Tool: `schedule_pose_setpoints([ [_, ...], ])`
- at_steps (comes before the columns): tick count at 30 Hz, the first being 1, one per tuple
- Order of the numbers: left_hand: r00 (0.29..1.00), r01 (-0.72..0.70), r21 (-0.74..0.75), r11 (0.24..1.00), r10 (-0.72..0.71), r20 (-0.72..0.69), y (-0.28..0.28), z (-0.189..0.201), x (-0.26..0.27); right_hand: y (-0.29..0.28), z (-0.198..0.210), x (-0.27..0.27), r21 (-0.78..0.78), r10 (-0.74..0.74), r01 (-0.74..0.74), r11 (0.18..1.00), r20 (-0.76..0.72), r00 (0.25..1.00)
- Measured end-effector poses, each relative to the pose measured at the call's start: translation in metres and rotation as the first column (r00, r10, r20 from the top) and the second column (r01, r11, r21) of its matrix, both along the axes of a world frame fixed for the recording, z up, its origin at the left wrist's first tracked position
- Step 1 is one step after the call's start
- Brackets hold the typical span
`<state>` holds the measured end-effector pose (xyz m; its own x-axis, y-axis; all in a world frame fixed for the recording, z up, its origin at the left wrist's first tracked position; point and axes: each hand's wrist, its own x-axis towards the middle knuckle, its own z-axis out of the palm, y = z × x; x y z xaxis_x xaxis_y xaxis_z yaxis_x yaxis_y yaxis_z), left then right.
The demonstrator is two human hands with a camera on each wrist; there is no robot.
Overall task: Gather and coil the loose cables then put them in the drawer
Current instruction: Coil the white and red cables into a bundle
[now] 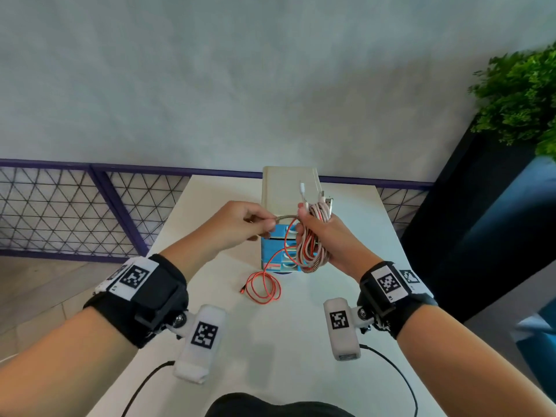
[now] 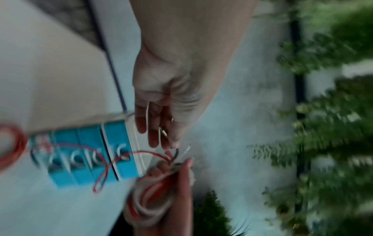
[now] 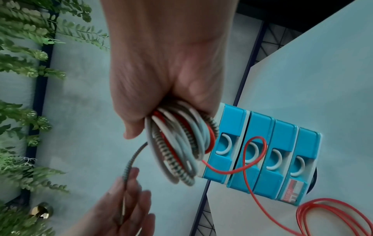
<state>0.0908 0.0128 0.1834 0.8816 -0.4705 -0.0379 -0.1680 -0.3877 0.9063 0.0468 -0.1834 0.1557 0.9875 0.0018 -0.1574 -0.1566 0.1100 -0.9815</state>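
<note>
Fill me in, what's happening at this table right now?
A person is coiling cables. The right hand grips a bundle of coiled white, red and braided cables, while the left hand pinches the free end of a grey braided cable leading into that bundle. A thin red cable trails from the bundle onto the white table. Behind stands a small blue plastic drawer unit, all four drawers appearing closed.
</note>
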Motion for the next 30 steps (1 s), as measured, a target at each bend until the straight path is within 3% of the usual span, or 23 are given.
schedule_pose_setpoints([
  [2, 0.957, -0.006, -0.159, 0.987, -0.04, -0.286, -0.009, 0.005, -0.011, 0.004, 0.0, 0.002, -0.018, -0.041, 0.042, 0.999, 0.008, 0.999],
  [4, 0.931, -0.053, -0.204, 0.978, -0.026, -0.364, -0.019, 0.005, -0.016, 0.009, 0.0, 0.003, 0.005, -0.041, 0.041, 0.999, 0.015, 0.999],
  [6, 0.957, -0.078, -0.199, 0.977, 0.018, -0.288, -0.029, 0.004, -0.02, 0.015, 0.002, 0.001, 0.114, -0.022, 0.017, 0.993, 0.039, 0.999],
  [9, 0.993, -0.106, -0.181, 0.978, 0.095, -0.067, -0.039, 0.0, -0.027, 0.021, 0.006, -0.002, 0.26, 0.055, -0.07, 0.963, 0.065, 0.996],
  [12, 0.993, -0.05, -0.167, 0.985, 0.066, 0.094, -0.04, -0.002, -0.031, 0.018, 0.006, -0.003, 0.352, 0.109, -0.121, 0.928, 0.054, 0.993],
  [19, 0.998, 0.049, -0.182, 0.982, -0.054, -0.022, -0.026, -0.006, -0.021, 0.011, 0.015, -0.007, 0.262, 0.177, -0.183, 0.947, 0.047, 0.983],
  [21, 0.998, -0.018, -0.298, 0.954, -0.002, -0.065, -0.028, -0.006, -0.024, 0.01, 0.021, -0.007, 0.234, 0.186, -0.19, 0.953, 0.04, 0.982],
  [24, 0.965, -0.254, -0.449, 0.857, 0.198, -0.169, -0.027, -0.01, -0.018, 0.003, 0.028, -0.009, 0.193, 0.224, -0.228, 0.954, 0.043, 0.974],
  [26, 0.961, -0.273, -0.268, 0.924, 0.272, -0.04, -0.022, -0.016, -0.013, -0.001, 0.033, -0.012, 0.145, 0.299, -0.301, 0.942, 0.037, 0.953],
  [27, 0.975, -0.221, -0.146, 0.964, 0.223, 0.001, -0.019, -0.019, -0.012, -0.001, 0.036, -0.013, 0.124, 0.33, -0.331, 0.936, 0.026, 0.944],
  [28, 0.99, -0.139, -0.063, 0.988, 0.138, -0.022, -0.016, -0.022, -0.011, -0.002, 0.038, -0.014, 0.106, 0.348, -0.347, 0.932, 0.014, 0.938],
  [30, 0.974, 0.016, -0.102, 0.995, -0.039, -0.224, -0.012, -0.029, -0.011, -0.003, 0.042, -0.015, 0.059, 0.355, -0.354, 0.933, 0.006, 0.935],
])
